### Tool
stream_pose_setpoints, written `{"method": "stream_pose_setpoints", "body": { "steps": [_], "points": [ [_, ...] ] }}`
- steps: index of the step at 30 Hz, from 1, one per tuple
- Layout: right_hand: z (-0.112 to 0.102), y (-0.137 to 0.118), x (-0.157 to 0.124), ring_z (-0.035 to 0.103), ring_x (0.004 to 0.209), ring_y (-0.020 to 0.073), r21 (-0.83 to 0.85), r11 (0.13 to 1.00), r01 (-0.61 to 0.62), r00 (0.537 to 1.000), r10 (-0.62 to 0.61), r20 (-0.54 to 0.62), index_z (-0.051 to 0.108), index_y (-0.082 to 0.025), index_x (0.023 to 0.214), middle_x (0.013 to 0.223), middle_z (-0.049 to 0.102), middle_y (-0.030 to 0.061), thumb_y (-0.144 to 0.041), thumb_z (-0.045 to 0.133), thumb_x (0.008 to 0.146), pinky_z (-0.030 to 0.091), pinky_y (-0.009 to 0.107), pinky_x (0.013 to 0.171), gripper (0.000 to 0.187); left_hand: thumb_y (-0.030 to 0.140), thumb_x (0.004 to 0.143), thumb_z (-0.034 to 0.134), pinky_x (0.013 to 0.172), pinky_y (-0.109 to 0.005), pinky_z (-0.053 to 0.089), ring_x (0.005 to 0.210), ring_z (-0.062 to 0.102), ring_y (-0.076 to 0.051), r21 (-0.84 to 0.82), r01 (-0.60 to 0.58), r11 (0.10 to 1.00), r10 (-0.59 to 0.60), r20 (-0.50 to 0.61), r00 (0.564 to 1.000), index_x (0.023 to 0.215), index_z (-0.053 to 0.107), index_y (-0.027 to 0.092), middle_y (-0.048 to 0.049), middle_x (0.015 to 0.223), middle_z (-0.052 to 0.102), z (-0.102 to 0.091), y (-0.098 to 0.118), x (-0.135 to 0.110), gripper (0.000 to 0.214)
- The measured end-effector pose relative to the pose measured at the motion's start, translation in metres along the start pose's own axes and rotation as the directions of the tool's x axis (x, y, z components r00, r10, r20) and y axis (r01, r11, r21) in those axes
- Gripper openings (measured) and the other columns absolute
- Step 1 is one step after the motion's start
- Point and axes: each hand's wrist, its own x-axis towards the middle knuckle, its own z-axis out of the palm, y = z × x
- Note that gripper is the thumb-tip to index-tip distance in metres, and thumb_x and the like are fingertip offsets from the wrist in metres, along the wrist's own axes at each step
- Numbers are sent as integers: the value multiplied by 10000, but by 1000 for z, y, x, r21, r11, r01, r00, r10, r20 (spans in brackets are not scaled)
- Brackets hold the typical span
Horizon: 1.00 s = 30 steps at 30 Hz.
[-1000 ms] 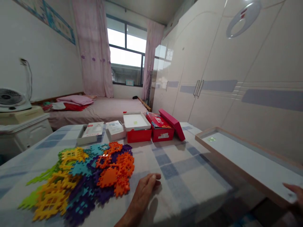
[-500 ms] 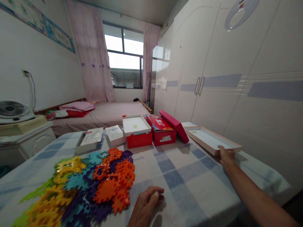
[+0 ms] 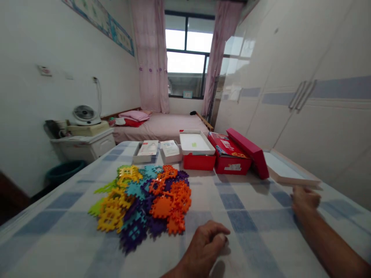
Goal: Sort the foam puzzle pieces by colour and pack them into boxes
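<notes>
My left hand (image 3: 207, 243) rests on the checked tablecloth (image 3: 199, 200), its fingers loosely curled and thumb near the index finger; nothing shows in it. Left of it lies a loose pile of toothed plastic building pieces: orange pieces (image 3: 162, 207), yellow pieces (image 3: 111, 218), turquoise pieces (image 3: 136, 189), purple pieces (image 3: 135, 233) and a few lime-green ones. At the right, my right hand (image 3: 305, 199) is just in front of the near edge of a shallow white box lid (image 3: 290, 170). Its thumb stands apart from the bent fingers, and no grip on the lid shows.
Along the table's far side stand an open white box (image 3: 146, 150), a second white box (image 3: 171, 150), a white tray (image 3: 197, 143) on a red box (image 3: 199, 162), and another red box (image 3: 232, 154) with a red lid (image 3: 249, 152) leaning on it. Wardrobe doors rise at the right.
My right hand has come off the lid's near edge, where it was gripping. My left hand's index finger has straightened somewhat. The view has swung left.
</notes>
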Motion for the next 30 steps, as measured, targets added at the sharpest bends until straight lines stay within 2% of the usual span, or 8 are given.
{"method": "stream_pose_setpoints", "body": {
  "steps": [2, 4, 8, 10, 14, 18, 23, 30],
  "points": [
    [5, -1, -29, 551, 608, 194, 103, 988, -113, 992, 107, 61, 495, -247, 833, 793, 551, 49, -238, 513, 533, 414, 294, 425, 300, 176, 792, 550, 782, -273, 449, 865, 590, -204, 28, -88, 996, 89, -23, 996, 882, 739, 184, -91, 916, 657, -3, 9, -6, 210],
    [9, -7, -67, 553, 586, 144, 160, 970, -184, 954, 136, 267, 511, -243, 847, 817, 585, 30, -240, 565, 533, 422, 239, 432, 319, 162, 793, 560, 843, -285, 444, 933, 586, -220, 38, -202, 979, 204, -47, 978, 896, 746, 198, -109, 989, 658, -12, 19, -15, 216],
    [15, -34, -148, 632, 863, 218, 152, 988, -30, 747, -79, 660, 540, -219, 961, 1006, 632, 88, -396, 649, 608, 541, 317, 643, 410, 184, 745, 658, 1024, -333, 355, 1096, 543, -257, 131, -348, 928, 371, -250, 894, 919, 747, 217, -138, 1100, 636, -56, 36, -38, 199],
    [19, -48, -183, 596, 1035, 255, 180, 976, 122, 588, -217, 779, 537, -206, 1071, 1137, 608, 121, -459, 642, 660, 522, 403, 832, 494, 221, 712, 693, 1076, -372, 305, 1161, 505, -274, 316, -361, 877, 467, -387, 795, 929, 735, 241, -119, 1155, 616, -92, 40, -47, 222],
    [33, -63, -238, 454, 1249, 271, 251, 905, 344, 293, -358, 887, 394, -218, 1340, 1378, 452, 138, -511, 570, 756, 379, 483, 1028, 676, 367, 848, 480, 1111, -456, 237, 1299, 375, -272, 855, 41, 517, 673, -436, 597, 1188, 591, 227, -85, 1385, 454, -178, 36, -55, 385],
    [52, -63, -278, 253, 1379, 278, 351, 791, 500, 79, -446, 892, 261, -221, 1445, 1505, 269, 120, -526, 591, 747, 226, 493, 1121, 831, 505, 879, 311, 1078, -502, 252, 1300, 363, -330, 805, 452, 385, 555, -593, 583, 1311, 456, 62, -216, 1360, 453, -239, 21, -54, 636],
    [69, -49, -302, 108, 1414, 327, 349, 645, 680, -2, -474, 880, 245, -209, 1464, 1545, 134, 141, -581, 653, 662, 162, 542, 1120, 974, 547, 886, 293, 1045, -476, 306, 1261, 438, -307, 743, 468, 479, 368, -654, 661, 1349, 416, 125, -182, 1365, 477, -241, 14, -46, 638],
    [68, -44, -305, 91, 1415, 332, 353, 600, 718, -12, -496, 868, 226, -199, 1472, 1549, 116, 136, -534, 693, 636, 181, 524, 1120, 1015, 525, 809, 510, 1076, -414, 309, 1295, 394, -271, 762, 275, 586, 467, -596, 653, 1333, 438, 168, -134, 1370, 460, -219, 24, -28, 638]
  ]
}}
